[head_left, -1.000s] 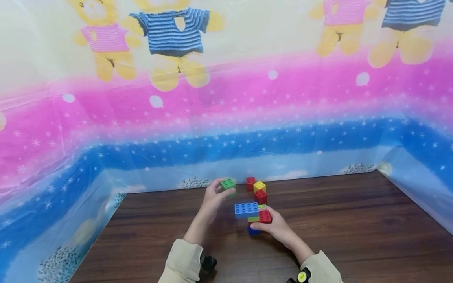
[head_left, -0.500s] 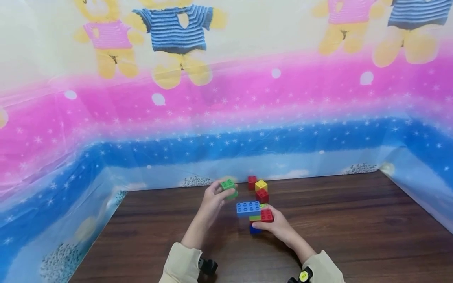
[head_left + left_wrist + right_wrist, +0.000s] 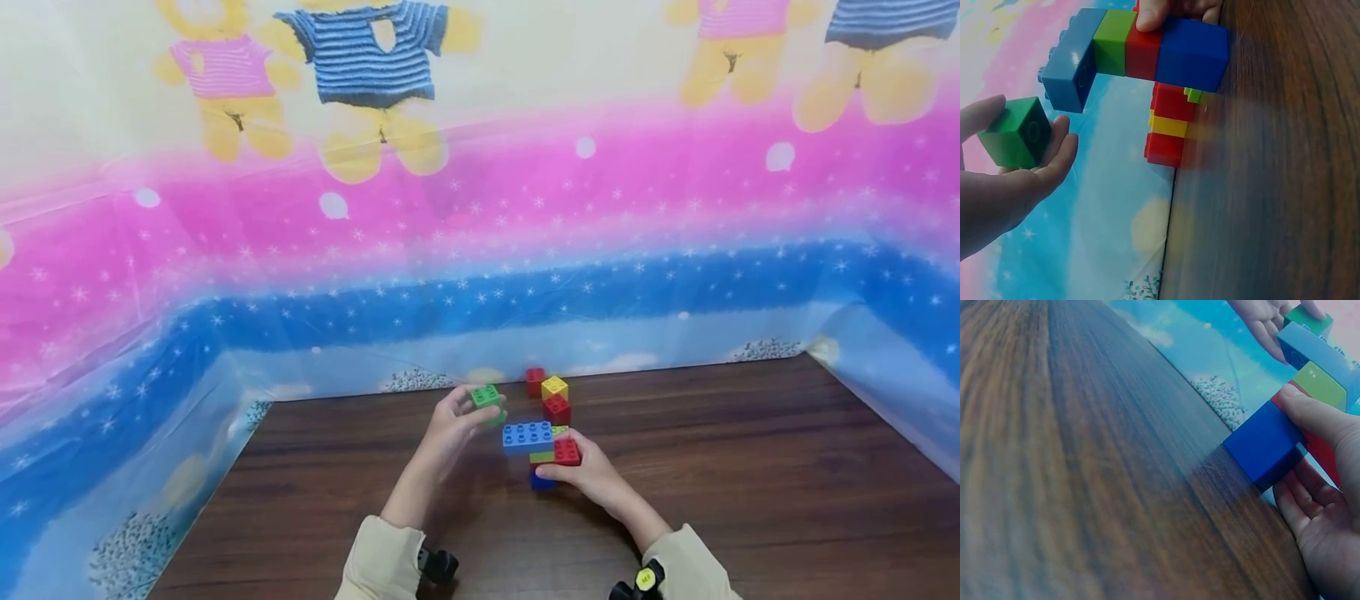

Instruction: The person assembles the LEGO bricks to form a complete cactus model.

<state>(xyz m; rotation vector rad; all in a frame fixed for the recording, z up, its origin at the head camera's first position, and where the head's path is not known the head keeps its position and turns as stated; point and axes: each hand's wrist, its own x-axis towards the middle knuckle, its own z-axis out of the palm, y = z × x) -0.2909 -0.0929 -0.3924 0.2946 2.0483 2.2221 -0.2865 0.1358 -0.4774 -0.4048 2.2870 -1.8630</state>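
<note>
Two bare hands face each other over a dark wooden table (image 3: 315,475). Leftmost, the left hand (image 3: 450,429) has its thumb and fingers bent round a green brick (image 3: 486,395), held clear of the tabletop. Over the last half second that brick has come lower and closer to the light blue brick (image 3: 527,437) just right of the hand; a gap remains, so the two look unjoined. The green piece is short and blocky, with four studs on top and a round socket on its underside.

Further right, the light blue brick, long and eight-studded, caps an upright stack and juts toward the left hand. Beneath it come a lime brick (image 3: 1113,44), a red brick (image 3: 1142,55) and, at the base, a dark blue brick (image 3: 1263,447). The right hand (image 3: 588,477) grips this stack, thumb pressed on the red layer; it has hardly moved, apparently steadying things. Beyond that hand's fingertips sit a small red block (image 3: 535,382), a yellow block (image 3: 555,388) and another red block (image 3: 557,410).
</note>
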